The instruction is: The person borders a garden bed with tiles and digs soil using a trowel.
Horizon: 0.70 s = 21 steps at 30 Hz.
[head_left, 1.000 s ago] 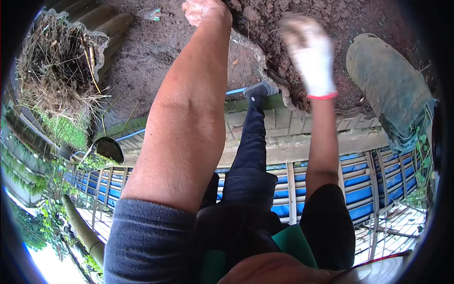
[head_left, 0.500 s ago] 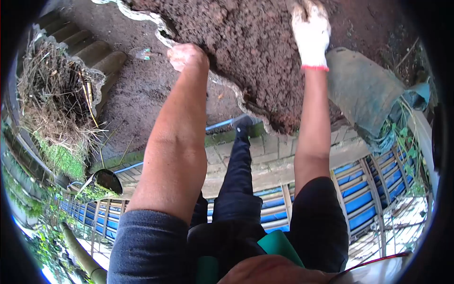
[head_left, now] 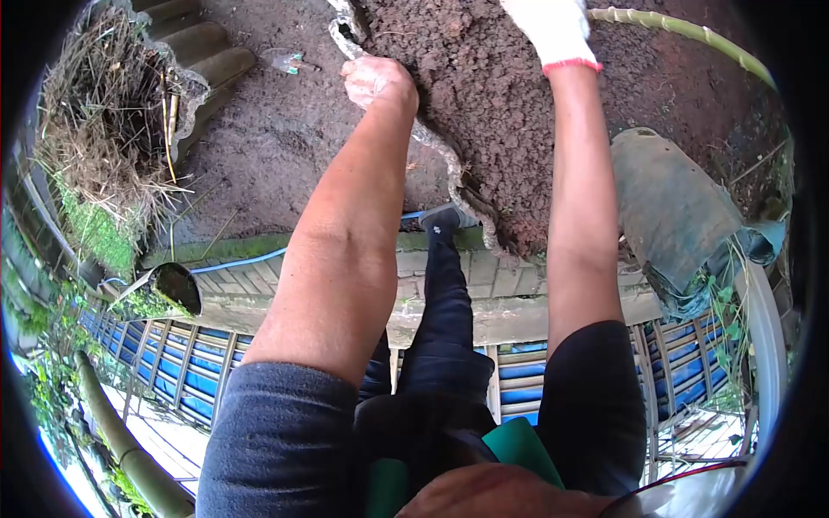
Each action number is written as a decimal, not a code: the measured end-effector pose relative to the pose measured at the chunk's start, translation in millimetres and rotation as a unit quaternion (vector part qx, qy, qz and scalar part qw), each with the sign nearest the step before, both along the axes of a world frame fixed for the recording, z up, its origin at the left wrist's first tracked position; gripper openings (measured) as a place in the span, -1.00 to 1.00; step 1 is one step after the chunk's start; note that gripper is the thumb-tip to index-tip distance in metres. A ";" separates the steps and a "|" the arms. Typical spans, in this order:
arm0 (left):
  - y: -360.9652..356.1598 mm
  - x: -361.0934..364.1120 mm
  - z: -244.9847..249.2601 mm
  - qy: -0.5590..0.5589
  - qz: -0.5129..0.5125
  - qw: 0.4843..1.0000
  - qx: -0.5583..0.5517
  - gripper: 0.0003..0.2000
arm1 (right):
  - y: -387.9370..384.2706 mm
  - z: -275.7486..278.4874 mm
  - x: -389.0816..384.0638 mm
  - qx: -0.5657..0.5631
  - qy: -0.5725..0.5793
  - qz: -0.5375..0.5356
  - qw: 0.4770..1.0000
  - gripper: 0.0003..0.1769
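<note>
My bare left hand (head_left: 378, 82) is closed over the wavy edge of a corrugated sheet (head_left: 450, 160) that borders a bed of dark, crumbly soil (head_left: 501, 112). Across the bed, at the top of the view, my right hand (head_left: 553, 30) wears a white knitted glove with a red cuff. Its fingers lie beyond the frame edge, so what they do is hidden. Beside the glove, a green, ringed bamboo-like stem (head_left: 682, 23) curves away to the right.
Dry stalks (head_left: 95, 112) are heaped at left by another corrugated sheet (head_left: 203, 56). A grey-green sheet (head_left: 669, 194) lies at right. Below are a low concrete ledge (head_left: 509, 315), a blue hose (head_left: 237, 263), a blue-backed slatted fence (head_left: 173, 363) and my foot (head_left: 447, 216).
The view has shifted. My gloved right hand has moved up, taking its soiled fingers out of the frame. The green stem has come into view. My left hand stays at the sheet's edge.
</note>
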State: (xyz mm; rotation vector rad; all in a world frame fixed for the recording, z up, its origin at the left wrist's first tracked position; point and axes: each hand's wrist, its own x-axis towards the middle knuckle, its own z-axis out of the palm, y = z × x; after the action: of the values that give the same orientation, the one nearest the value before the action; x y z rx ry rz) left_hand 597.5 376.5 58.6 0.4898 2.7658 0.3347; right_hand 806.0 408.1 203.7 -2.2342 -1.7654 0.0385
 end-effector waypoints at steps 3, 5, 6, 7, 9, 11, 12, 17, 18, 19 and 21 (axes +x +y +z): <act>-14.1 -7.1 -38.9 -0.013 -0.002 0.999 0.030 -0.68 | -25.5 14.4 -16.2 -0.106 -0.023 0.029 0.994 -0.41; -13.5 -1.3 -55.3 0.020 -0.045 0.997 0.053 -0.70 | -67.5 3.8 0.2 -0.195 0.015 0.043 0.980 -0.31; -16.4 -0.2 -62.4 0.064 -0.089 0.992 0.063 -0.70 | -79.6 15.0 -1.9 -0.254 0.019 0.044 0.966 -0.39; -25.4 -0.7 -65.8 0.110 -0.132 0.983 0.069 -0.70 | -95.3 29.5 -8.9 -0.316 0.026 0.047 0.947 -0.45; -14.0 11.2 -3.1 0.010 -0.054 0.998 -0.021 -0.70 | -85.6 65.3 -27.7 -0.368 0.022 0.068 0.927 -0.54; -10.8 9.3 -13.8 -0.010 -0.043 0.998 -0.039 -0.67 | -71.0 63.2 -40.3 -0.259 0.038 0.101 0.960 -0.58; -10.2 8.8 -22.9 -0.005 -0.042 0.998 -0.040 -0.66 | -53.2 50.0 -48.9 -0.085 0.010 0.112 0.990 -0.63; -3.0 12.2 43.3 -0.122 -0.082 0.988 -0.047 -0.71 | 47.4 9.1 -95.0 -0.100 0.007 0.044 0.994 -0.39; -5.1 14.4 36.3 -0.108 -0.093 0.989 -0.037 -0.70 | 50.6 -0.2 -98.7 -0.089 0.011 0.069 0.994 -0.46; -0.5 12.3 53.8 -0.094 -0.104 0.990 -0.029 -0.69 | 44.8 -12.3 -100.0 -0.080 0.014 0.092 0.992 -0.51; -12.8 16.1 19.0 -0.163 0.002 0.978 0.133 -0.56 | 20.9 -10.0 -106.5 0.004 -0.084 0.157 0.984 -0.52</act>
State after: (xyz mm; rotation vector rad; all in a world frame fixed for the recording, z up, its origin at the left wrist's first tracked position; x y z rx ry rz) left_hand 613.6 363.7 77.6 0.4458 2.4157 0.7240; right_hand 699.4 429.1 193.7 -1.9802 -2.1890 -0.0928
